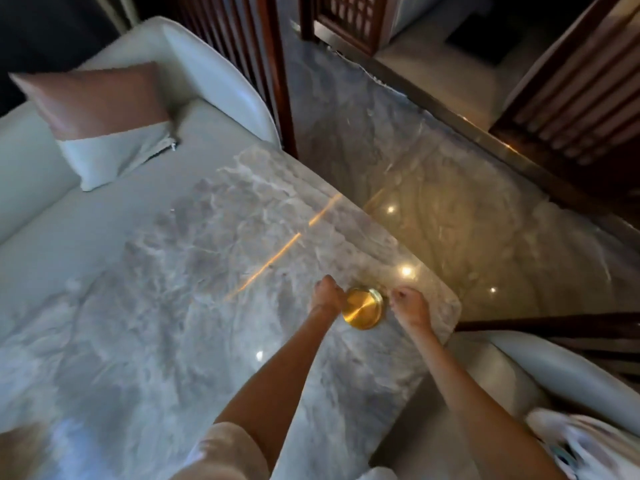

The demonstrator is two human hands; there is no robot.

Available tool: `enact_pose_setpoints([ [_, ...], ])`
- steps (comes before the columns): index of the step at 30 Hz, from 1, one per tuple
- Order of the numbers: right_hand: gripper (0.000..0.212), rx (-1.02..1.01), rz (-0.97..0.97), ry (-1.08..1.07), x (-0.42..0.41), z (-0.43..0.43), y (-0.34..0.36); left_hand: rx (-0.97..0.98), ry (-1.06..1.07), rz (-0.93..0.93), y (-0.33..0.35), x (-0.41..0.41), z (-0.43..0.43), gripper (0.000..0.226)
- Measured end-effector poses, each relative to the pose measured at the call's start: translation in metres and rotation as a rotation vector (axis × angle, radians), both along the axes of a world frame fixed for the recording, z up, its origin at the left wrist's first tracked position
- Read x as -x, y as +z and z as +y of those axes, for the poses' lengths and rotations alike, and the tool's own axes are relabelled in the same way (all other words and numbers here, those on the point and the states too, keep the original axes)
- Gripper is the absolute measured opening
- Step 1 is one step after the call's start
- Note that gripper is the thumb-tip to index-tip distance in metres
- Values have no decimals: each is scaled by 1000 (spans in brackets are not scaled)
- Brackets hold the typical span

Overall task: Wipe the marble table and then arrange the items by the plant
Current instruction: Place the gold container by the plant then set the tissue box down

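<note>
The grey-veined marble table [166, 306] fills the middle of the view. A round gold dish [363, 308] lies flat near its far right corner. My left hand [325, 297] rests against the dish's left rim with fingers closed on it. My right hand [410, 306] hovers just right of the dish, fingers curled, with a narrow gap between it and the rim. The picture is blurred, so the finger contact is unclear. No plant is in view.
A white sofa [34, 188] with a pink-and-white cushion [100, 123] runs along the table's left side. A white seat [540, 368] with a white cloth bundle [571, 441] is at lower right. Dark wooden screens [575, 109] stand beyond the glossy marble floor [450, 216].
</note>
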State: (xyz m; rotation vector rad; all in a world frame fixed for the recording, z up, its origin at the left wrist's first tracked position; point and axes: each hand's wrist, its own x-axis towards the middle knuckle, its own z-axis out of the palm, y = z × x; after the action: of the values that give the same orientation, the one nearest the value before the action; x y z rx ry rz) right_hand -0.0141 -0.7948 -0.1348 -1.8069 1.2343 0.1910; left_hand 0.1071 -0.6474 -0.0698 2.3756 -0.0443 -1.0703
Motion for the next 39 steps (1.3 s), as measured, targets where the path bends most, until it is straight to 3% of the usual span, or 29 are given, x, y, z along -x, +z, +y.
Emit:
enact_pose_setpoints([
  [3,19,-70,-30,29,0,16,0,-24,4,32,-22,18,-18,30],
  [7,19,22,-117,-17,7,15,-20,13,116,-57,-32,32,-35,8],
  [15,19,85,-268,-71,17,11,-42,8,91,-238,-53,44,-40,17],
  [19,21,32,-184,-68,11,8,-31,-6,36,-207,-58,41,-39,26],
  [24,25,143,-38,194,-5,12,11,66,18,-58,-42,26,-12,28],
  [28,31,105,-25,374,-18,66,52,106,196,-55,-28,34,67,22],
  [33,20,-54,-73,624,-29,193,83,203,649,-22,19,64,216,14],
  [39,14,-439,-118,694,-30,393,124,410,1094,-126,92,140,402,23],
])
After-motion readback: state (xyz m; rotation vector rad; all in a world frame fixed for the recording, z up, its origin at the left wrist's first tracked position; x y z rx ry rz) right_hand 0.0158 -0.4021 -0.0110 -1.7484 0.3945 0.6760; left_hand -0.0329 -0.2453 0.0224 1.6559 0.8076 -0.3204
